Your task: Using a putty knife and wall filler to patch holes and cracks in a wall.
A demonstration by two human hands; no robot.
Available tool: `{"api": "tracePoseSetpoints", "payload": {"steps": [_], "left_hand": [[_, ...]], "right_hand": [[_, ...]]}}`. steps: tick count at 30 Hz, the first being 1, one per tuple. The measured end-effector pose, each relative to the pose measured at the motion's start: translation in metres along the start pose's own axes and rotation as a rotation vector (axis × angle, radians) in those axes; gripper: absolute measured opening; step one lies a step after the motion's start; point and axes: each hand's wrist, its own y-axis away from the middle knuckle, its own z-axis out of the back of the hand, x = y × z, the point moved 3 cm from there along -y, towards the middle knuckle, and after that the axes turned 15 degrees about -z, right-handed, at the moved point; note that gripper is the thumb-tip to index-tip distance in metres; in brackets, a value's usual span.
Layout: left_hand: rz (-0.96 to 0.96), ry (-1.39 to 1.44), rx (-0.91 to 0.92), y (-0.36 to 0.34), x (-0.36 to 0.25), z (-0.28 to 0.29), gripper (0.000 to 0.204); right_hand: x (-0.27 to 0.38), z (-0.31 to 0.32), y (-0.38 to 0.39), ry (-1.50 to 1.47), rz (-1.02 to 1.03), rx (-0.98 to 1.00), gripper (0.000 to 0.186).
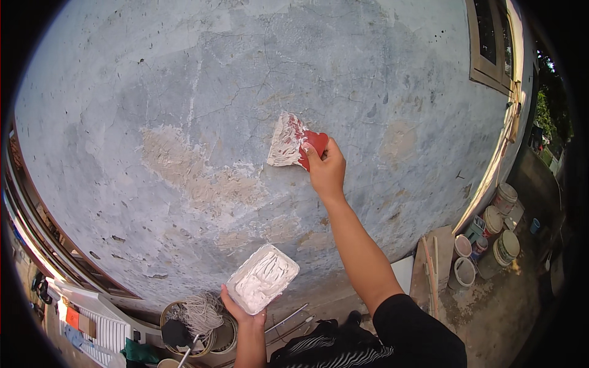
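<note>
My right hand [325, 165] grips a red putty knife [315, 142], thumb on its near face. Its wide blade is smeared with off-white filler and lies at or close to the cracked blue-grey wall [343, 80]; whether it touches, I cannot tell. Lower down, my left hand [244, 311] holds a shallow rectangular tub [262, 277] from beneath. Whitish filler [265, 279] covers the tub's inside, with ridges and scrape marks. Left of the blade, a rough beige filler patch [184, 165] spreads across the wall.
Several paint buckets [505, 246] stand on the ground at the right. A basket [164, 320] with a string mop [202, 314] sits below the tub. A white slatted bench [107, 331] is at lower left, and a window frame [481, 58] at upper right.
</note>
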Motion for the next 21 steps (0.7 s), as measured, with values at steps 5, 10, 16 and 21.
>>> {"api": "tracePoseSetpoints", "payload": {"steps": [5,10,16,21], "left_hand": [[-0.008,0.003,-0.017,0.003,-0.006,-0.002,0.09],[-0.018,0.024,0.011,0.006,-0.008,-0.002,0.09],[0.037,0.012,0.049,0.004,0.006,-0.002,0.091],[0.069,-0.01,0.042,0.012,0.016,-0.011,0.091]], "right_hand": [[-0.021,0.05,-0.002,0.127,-0.003,-0.163,0.015],[-0.051,0.113,0.015,-0.13,-0.072,-0.232,0.012],[-0.022,0.11,0.044,-0.255,-0.039,-0.035,0.014],[0.016,0.041,0.046,-0.249,0.006,0.192,0.014]]}}
